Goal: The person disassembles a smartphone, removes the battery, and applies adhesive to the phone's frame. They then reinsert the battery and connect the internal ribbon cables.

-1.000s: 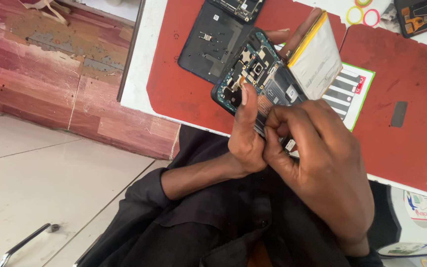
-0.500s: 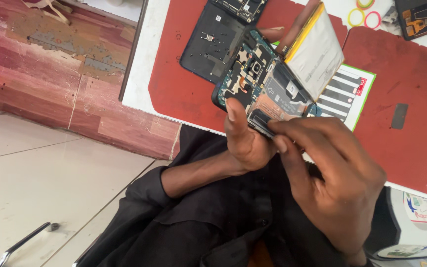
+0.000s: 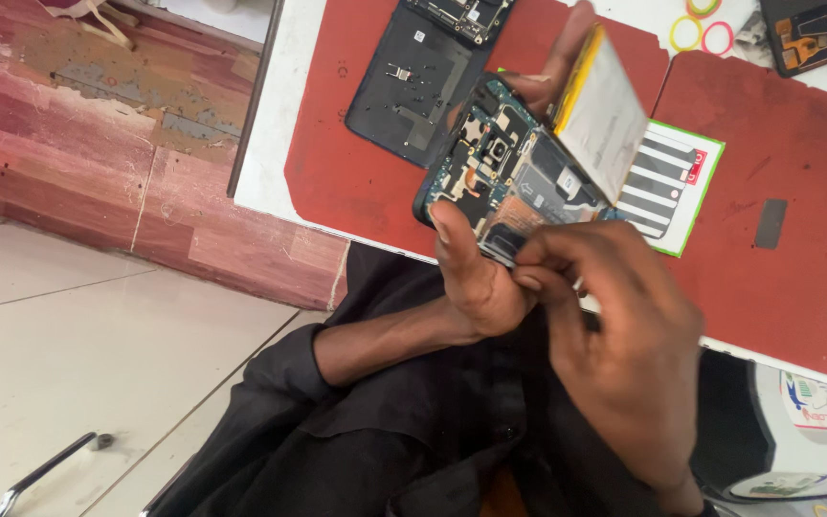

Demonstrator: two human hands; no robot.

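Note:
My left hand (image 3: 479, 283) holds an opened phone (image 3: 514, 177) above the table edge, thumb on its circuit board and fingertips showing behind its top. A silver battery with a yellow edge (image 3: 602, 113) stands tilted up out of the phone. My right hand (image 3: 624, 335) pinches a small dark part (image 3: 500, 251) at the phone's near edge, right beside my left thumb.
A black phone back cover (image 3: 413, 81) lies on the red mat (image 3: 346, 182) on the white table. A green-edged striped card (image 3: 670, 187), coloured rings (image 3: 703, 36) and another phone part (image 3: 811, 33) lie farther back. A white box (image 3: 806, 431) sits at right.
My right hand has slid from over the phone's board down to its near edge, pinching the small dark part. The battery stays tilted up and the phone has shifted slightly.

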